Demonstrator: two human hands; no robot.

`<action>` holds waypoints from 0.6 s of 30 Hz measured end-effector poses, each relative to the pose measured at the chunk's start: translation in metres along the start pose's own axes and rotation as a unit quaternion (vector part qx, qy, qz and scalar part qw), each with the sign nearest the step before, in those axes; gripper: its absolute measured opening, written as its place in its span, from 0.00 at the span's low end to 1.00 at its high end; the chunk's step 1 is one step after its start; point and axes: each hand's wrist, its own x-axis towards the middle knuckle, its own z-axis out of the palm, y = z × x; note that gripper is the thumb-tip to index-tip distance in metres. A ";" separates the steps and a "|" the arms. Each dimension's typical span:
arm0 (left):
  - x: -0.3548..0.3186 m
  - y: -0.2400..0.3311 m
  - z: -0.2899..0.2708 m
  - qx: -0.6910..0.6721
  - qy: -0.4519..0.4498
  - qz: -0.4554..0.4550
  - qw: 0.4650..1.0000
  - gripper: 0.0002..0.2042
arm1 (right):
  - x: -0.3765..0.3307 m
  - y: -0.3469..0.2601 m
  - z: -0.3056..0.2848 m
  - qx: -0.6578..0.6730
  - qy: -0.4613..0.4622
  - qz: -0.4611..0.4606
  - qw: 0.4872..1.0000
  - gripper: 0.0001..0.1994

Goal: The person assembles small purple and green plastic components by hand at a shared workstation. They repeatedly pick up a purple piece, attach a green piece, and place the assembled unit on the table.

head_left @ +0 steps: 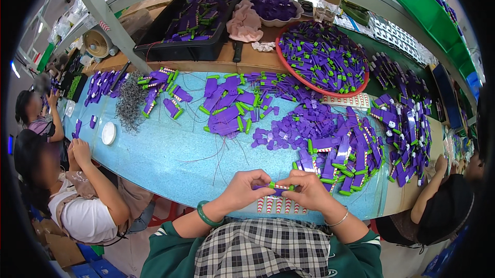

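Observation:
My left hand [243, 191] and my right hand [311, 188] meet above the near edge of the blue table. Between them they hold a small purple plastic piece with green ends [280, 187], a red-and-white striped strip along it. Thumbs and fingertips pinch it at either end. Under my hands lies a sheet of red-and-white striped stickers [282, 206]. Just right of my right hand is a heap of purple and green parts [343, 159], some with striped strips. Beyond it spreads a pile of small flat purple pieces [296, 126].
A red basket [281, 54] of purple and green parts stands at the back, beside a black crate [170, 51]. A metal spring pile [130, 104] and white round lid [109, 132] lie left. Co-workers sit on both sides; a shelf post [111, 25] rises behind.

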 end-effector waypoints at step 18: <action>-0.014 0.038 -0.036 0.284 -0.015 0.185 0.941 0.06 | 0.056 -0.038 -0.011 -0.366 -0.085 -0.248 0.893 0.10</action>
